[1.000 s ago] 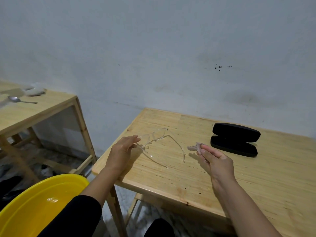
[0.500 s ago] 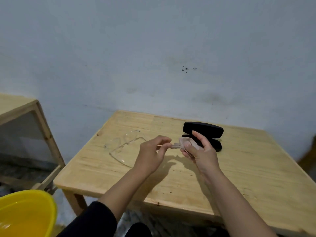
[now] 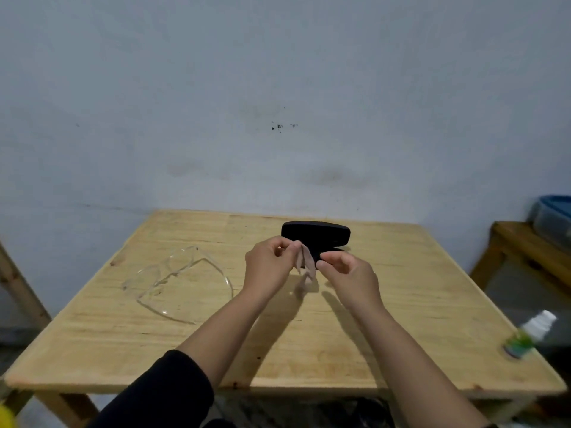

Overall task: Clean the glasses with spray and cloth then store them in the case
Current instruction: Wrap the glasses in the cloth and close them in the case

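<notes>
Clear-framed glasses (image 3: 173,279) lie on the wooden table (image 3: 417,288) at the left, arms unfolded, untouched. Both hands are raised over the table's middle with a small pale pink cloth (image 3: 304,267) stretched between them. My left hand (image 3: 268,267) pinches its upper edge, and my right hand (image 3: 346,273) pinches its other side. Behind the hands sits the black glasses case (image 3: 318,234), lid open, partly hidden by the cloth and fingers. A small spray bottle (image 3: 528,335) with a white top and green label stands at the table's right edge.
A pale wall runs behind the table. At the right stands another wooden piece (image 3: 525,248) carrying a blue-lidded container (image 3: 553,214). A wooden leg (image 3: 18,288) of the neighbouring table shows at the left, and a sliver of yellow basin (image 3: 4,420) at the bottom left.
My left hand let go of the glasses, which now lie on the table, and joined my right hand on the cloth. The view swung right, bringing the spray bottle into sight.
</notes>
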